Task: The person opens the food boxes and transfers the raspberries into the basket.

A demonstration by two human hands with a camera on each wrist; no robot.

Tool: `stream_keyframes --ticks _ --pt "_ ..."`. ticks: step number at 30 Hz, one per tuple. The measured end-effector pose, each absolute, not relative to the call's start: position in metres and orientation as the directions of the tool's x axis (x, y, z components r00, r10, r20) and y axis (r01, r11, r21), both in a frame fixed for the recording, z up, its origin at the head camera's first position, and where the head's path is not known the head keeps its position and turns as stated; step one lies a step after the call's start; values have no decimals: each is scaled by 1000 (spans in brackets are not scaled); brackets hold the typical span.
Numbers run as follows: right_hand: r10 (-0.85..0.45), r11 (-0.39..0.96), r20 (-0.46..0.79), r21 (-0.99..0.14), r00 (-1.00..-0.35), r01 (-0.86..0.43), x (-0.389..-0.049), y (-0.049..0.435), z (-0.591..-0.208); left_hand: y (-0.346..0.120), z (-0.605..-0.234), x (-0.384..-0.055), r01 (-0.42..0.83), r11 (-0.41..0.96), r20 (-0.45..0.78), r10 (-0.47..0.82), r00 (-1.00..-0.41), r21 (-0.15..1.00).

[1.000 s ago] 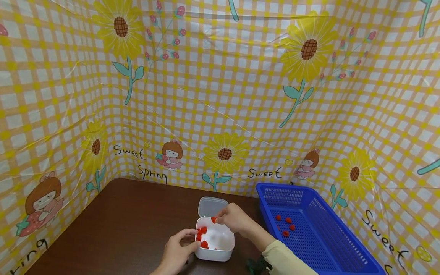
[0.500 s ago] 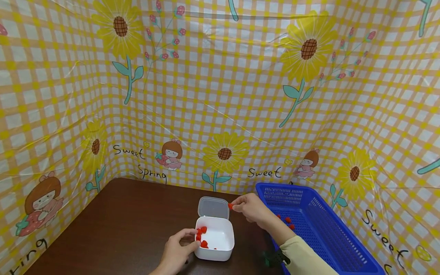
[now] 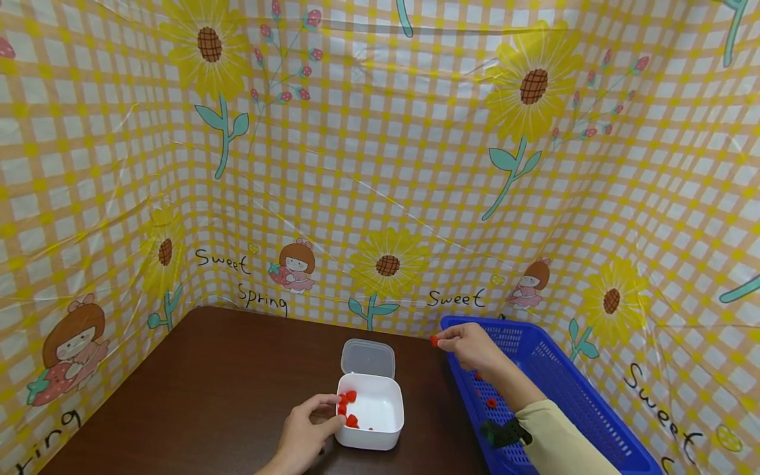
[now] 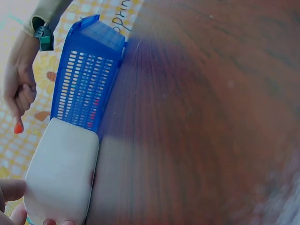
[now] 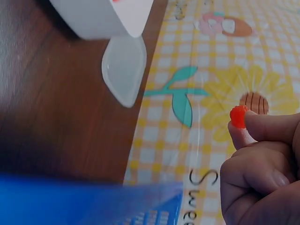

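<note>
Away from the white box and the pale lid, the right hand (image 3: 469,346) has travelled across to the blue basket, carrying a red berry (image 3: 435,341). That berry is pinched between thumb and forefinger, in the air by the far end of the basket's left rim, while the other fingers of this hand curl into the palm. More berries (image 3: 352,421) lie in the white box (image 3: 380,441), mostly along its left side, and the left hand (image 3: 303,429) holds that side with thumb and fingers, in the same spot as before. Just behind the box is the clear lid (image 3: 368,359), flat on the dark brown desk (image 3: 208,396). Over at the right stands the blue basket (image 3: 570,396), a few loose berries (image 3: 491,403) on its floor, partly hidden by the right arm's cream sleeve (image 3: 561,435) and dark wrist device (image 3: 505,433). Yellow checked cloth (image 3: 386,165) printed with sunflowers rises behind the desk.
</note>
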State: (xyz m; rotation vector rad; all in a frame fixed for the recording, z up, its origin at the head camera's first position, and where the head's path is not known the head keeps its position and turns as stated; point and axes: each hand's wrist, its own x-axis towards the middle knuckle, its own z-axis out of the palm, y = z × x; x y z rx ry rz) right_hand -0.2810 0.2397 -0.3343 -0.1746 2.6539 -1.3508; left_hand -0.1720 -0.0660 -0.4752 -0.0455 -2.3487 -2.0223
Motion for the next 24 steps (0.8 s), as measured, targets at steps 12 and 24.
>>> stream_keyframes --ticks 12,24 --pt "-151 639 -100 -769 -983 -20 -294 284 -331 -65 -474 -172 45 158 48 -16 -999 986" --pt "-88 667 -123 -744 -989 33 -305 324 -353 -65 -476 -171 47 147 48 -9 -999 988"
